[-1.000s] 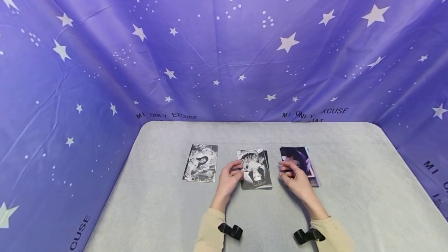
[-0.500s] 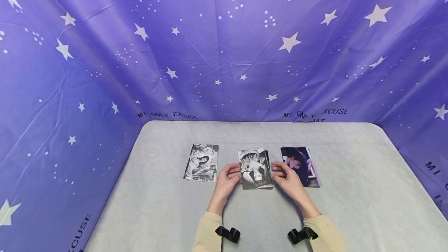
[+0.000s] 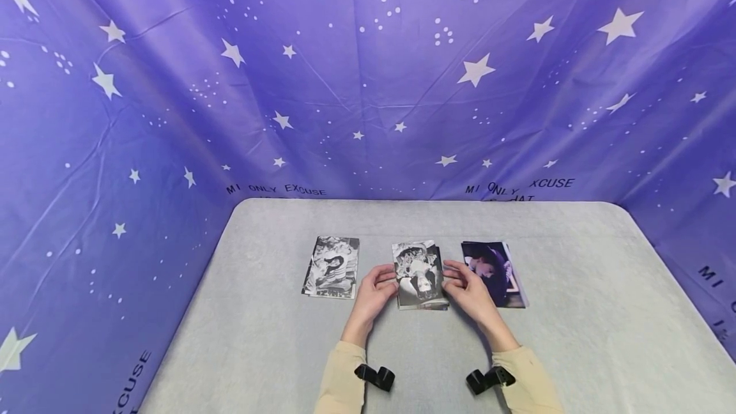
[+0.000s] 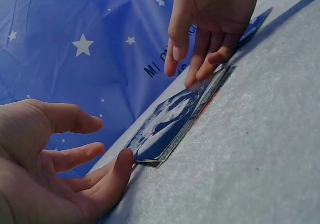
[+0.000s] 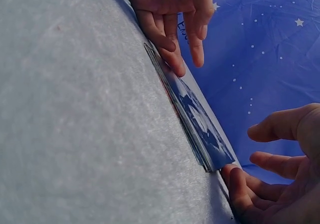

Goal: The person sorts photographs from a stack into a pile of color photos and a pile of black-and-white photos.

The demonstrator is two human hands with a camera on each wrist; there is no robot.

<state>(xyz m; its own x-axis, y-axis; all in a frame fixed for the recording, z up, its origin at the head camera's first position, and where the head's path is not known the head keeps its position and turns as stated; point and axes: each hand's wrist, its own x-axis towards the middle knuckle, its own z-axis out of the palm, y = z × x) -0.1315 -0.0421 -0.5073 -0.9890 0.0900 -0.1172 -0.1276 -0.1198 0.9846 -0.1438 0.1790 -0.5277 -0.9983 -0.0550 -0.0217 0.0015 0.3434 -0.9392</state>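
A stack of photo cards (image 3: pixel 418 276), its top card a black-and-white print, lies on the table between my two hands. The top card sits slightly askew, and darker edges of lower cards show at its right and front. My left hand (image 3: pixel 370 296) is at the stack's left edge, fingertips against the side in the left wrist view, with the fingers loosely spread. On the opposite edge, my right hand (image 3: pixel 470 289) has its fingertips right at the cards. In the right wrist view the layered edges of the stack (image 5: pixel 200 121) show between both hands.
To the left lies another pile of black-and-white photo cards (image 3: pixel 332 267). A pile topped by a purple-toned photo card (image 3: pixel 507 283) lies beside my right hand. The grey cloth-covered table (image 3: pixel 276 350) is bordered by purple star-print curtains (image 3: pixel 368 82).
My right hand has moved left, off the purple-topped pile to the middle stack's right edge. The middle stack's top card has shifted slightly away from me. The left hand stays beside the stack.
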